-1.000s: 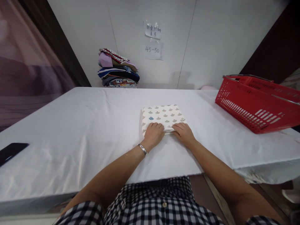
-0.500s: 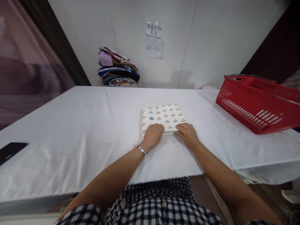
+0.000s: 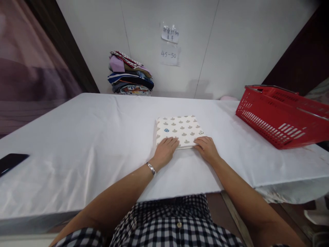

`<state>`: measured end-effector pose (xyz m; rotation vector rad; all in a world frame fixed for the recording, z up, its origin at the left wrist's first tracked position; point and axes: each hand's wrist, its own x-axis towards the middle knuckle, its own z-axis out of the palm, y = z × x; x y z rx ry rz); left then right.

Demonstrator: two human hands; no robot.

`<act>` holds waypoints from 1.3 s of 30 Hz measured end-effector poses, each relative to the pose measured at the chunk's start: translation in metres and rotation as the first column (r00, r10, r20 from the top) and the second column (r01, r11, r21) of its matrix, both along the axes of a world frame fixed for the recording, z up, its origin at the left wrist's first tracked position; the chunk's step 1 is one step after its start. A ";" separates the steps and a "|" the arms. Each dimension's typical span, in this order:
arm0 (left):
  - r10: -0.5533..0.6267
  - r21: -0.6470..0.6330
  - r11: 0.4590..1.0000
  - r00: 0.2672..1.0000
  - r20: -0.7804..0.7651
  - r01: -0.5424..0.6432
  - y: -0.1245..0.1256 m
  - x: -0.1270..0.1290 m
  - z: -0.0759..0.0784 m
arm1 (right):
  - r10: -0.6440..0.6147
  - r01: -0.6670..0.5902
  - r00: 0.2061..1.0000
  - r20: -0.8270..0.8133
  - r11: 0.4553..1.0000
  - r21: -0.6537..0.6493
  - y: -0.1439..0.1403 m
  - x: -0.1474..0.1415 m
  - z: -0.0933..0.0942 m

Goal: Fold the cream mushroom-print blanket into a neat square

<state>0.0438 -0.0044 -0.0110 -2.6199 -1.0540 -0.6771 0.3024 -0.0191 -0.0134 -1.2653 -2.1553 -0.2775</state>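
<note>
- The fingers (image 3: 171,141) of the left hand (image 3: 164,151) lie flat and nearly together, palm down, their tips resting on the near left corner of the folded cream cloth with small grey motifs (image 3: 179,129); they press on it and grip nothing.
- The fingers (image 3: 203,141) of the right hand (image 3: 207,150) are likewise flat and a little spread, touching the cloth's near right corner and near edge; nothing is pinched between them that can be seen.
- The folded cloth lies straight ahead of both hands, away from the person, on the white cloth-covered table (image 3: 77,137), about in the middle of its width.
- It is close to square; its slightly longer side seems to run left to right, parallel to the table's near edge.
- Both hands are equally near to it, one at each near corner, with a stretch of the near edge bare between them.
- A silver bracelet (image 3: 150,168) sits on the left wrist.
- A red plastic shopping basket with metal handles (image 3: 280,115) stands on the table well to the right of the cloth, nearer the right hand.
- A stack of folded multicoloured clothes (image 3: 130,77) stands at the far edge against the white wall, to the left beyond the cloth.
- A flat black phone-like thing (image 3: 11,161) lies at the table's far left, well apart from both hands.
- Two paper notes (image 3: 169,44) are stuck on the wall above.
</note>
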 end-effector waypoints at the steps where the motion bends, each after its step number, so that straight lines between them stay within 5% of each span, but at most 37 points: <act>1: 0.001 -0.005 1.000 1.000 -0.004 -0.001 -0.001 -0.005 0.001 | -0.001 0.001 1.000 -0.004 1.000 0.000 0.000 0.000 0.000; 14: 0.091 -0.209 0.975 0.994 0.054 -0.078 -0.020 -0.075 0.004 | -0.018 0.017 0.998 -0.061 1.000 -0.016 -0.001 -0.001 -0.003; 22: 0.172 -0.275 0.950 0.983 0.063 -0.148 -0.015 -0.065 0.002 | -0.014 0.013 0.996 -0.087 1.000 -0.008 0.000 -0.001 -0.006; 39: 0.149 -0.336 0.938 0.975 0.167 -0.085 -0.007 -0.063 0.001 | 0.023 -0.022 0.998 -0.054 0.999 0.025 -0.002 -0.003 -0.003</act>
